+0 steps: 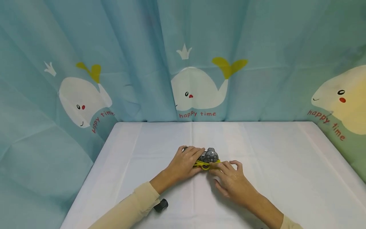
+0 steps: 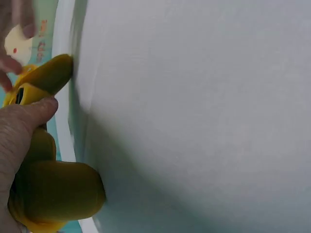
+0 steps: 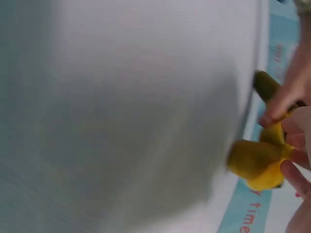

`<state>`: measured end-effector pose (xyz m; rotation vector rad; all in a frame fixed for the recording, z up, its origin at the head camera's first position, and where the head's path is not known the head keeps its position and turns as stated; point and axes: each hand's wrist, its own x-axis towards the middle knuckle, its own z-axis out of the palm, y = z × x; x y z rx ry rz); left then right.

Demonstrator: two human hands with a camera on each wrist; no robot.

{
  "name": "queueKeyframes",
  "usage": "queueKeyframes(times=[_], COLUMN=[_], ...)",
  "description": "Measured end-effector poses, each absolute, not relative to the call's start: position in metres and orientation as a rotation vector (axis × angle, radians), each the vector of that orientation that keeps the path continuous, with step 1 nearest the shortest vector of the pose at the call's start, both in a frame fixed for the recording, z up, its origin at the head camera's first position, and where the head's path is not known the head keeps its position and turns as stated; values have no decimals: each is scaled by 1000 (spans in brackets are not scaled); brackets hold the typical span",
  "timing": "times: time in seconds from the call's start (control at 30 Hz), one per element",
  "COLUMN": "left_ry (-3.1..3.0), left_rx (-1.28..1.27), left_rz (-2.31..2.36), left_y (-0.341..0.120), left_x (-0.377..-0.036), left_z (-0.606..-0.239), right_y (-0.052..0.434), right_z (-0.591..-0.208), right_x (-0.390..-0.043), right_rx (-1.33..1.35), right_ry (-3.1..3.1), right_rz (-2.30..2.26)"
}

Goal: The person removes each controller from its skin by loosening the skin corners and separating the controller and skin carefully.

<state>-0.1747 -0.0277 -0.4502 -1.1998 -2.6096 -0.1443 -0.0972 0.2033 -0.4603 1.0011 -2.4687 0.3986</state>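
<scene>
A dark grey game controller (image 1: 211, 155) with a yellow silicone cover (image 1: 205, 166) is held over the white table. My left hand (image 1: 186, 160) grips its left side, fingers on top. In the left wrist view the left thumb (image 2: 41, 112) presses the underside of the yellow cover (image 2: 63, 189), between its two rounded grips. On the other side, my right hand (image 1: 233, 181) pinches the cover's near right edge with its fingertips. The right wrist view shows right-hand fingers (image 3: 294, 174) at the cover (image 3: 252, 158), partly cut off by the frame. Grey buttons show above the yellow edge.
A white cloth covers the table (image 1: 160, 136). Beside the left sleeve (image 1: 145, 197) is a small black object (image 1: 161, 205). Blue curtains (image 1: 137, 63) with printed whales stand behind the table and along its sides.
</scene>
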Motion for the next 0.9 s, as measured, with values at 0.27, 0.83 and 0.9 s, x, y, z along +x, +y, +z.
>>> queueKeyframes(times=[0.27,0.83,0.9], left_ry=[-2545,-2276,-2261], left_rx=[-1295,-1228,-1214], left_rz=[-174,-351,-344], left_y=[-36,-53,-52], left_x=[-172,-159,-159], left_z=[-449,-453,-455], right_y=[211,216,216], right_z=[-454,-471,-469], right_x=[-112,-123,-124], right_rx=[826,935,934], right_ry=[-2535,-2460,-2484], right_rz=[659,682,708])
